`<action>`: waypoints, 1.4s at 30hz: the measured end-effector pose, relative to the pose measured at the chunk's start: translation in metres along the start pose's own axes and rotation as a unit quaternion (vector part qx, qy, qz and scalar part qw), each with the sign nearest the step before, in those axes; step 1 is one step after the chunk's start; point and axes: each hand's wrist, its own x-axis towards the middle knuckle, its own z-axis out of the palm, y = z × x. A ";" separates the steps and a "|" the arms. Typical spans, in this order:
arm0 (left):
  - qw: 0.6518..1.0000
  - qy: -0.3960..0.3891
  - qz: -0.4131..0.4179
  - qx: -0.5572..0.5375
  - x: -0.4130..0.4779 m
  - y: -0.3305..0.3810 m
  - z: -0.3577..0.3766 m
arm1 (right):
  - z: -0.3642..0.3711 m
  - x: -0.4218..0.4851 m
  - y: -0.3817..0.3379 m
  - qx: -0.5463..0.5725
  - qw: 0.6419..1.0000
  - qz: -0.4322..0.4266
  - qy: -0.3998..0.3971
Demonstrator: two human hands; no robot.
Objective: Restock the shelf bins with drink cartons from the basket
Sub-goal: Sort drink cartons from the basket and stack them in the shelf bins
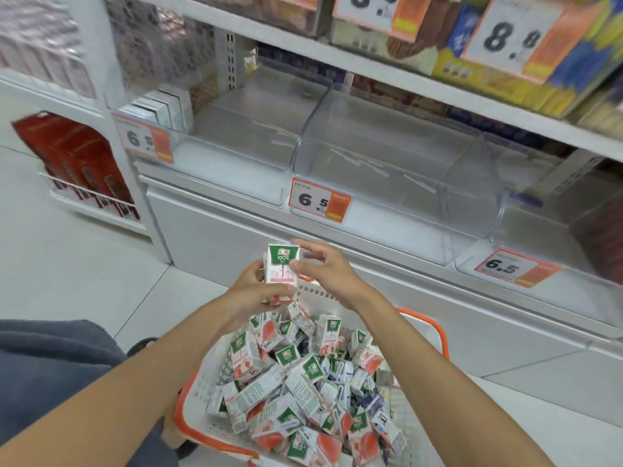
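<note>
Left hand grips the carton upright at frame centre, above the basket; right hand pinches its top edge. Light, stiff, crushable, I judge: I hold the flat sides.

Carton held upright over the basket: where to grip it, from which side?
Probably the upper half, pinched front to back from the right, as the right hand does: the carton stands upright, its flat faces exposed there, while the left hand wraps its lower left.
</note>
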 end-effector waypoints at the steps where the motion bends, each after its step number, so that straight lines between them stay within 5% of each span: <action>1: 1.000 -0.001 0.007 0.005 -0.003 0.010 -0.004 | 0.004 0.001 -0.011 -0.037 0.999 -0.012 -0.010; 6: 0.996 -0.029 0.075 0.049 -0.026 0.072 -0.035 | 0.031 0.019 -0.073 -0.036 0.997 -0.040 -0.057; 14: 0.943 0.084 0.275 0.166 -0.030 0.184 -0.112 | 0.067 0.087 -0.192 -0.036 0.981 -0.192 0.012; 17: 0.881 0.170 0.320 0.303 -0.006 0.209 -0.143 | 0.072 0.135 -0.215 0.002 0.974 -0.221 0.057; 22: 0.707 0.294 0.294 0.573 0.049 0.221 -0.200 | 0.070 0.237 -0.216 -0.017 0.964 -0.204 0.169; 28: 0.593 0.340 0.305 0.663 0.093 0.204 -0.227 | 0.072 0.349 -0.198 -0.102 0.953 -0.184 0.216; 34: 0.598 0.337 0.322 0.652 0.094 0.201 -0.226 | 0.096 0.384 -0.192 -0.097 0.989 -0.115 -0.007; 42: 0.622 0.322 0.316 0.640 0.091 0.202 -0.225 | 0.103 0.397 -0.188 -0.021 0.996 -0.085 -0.034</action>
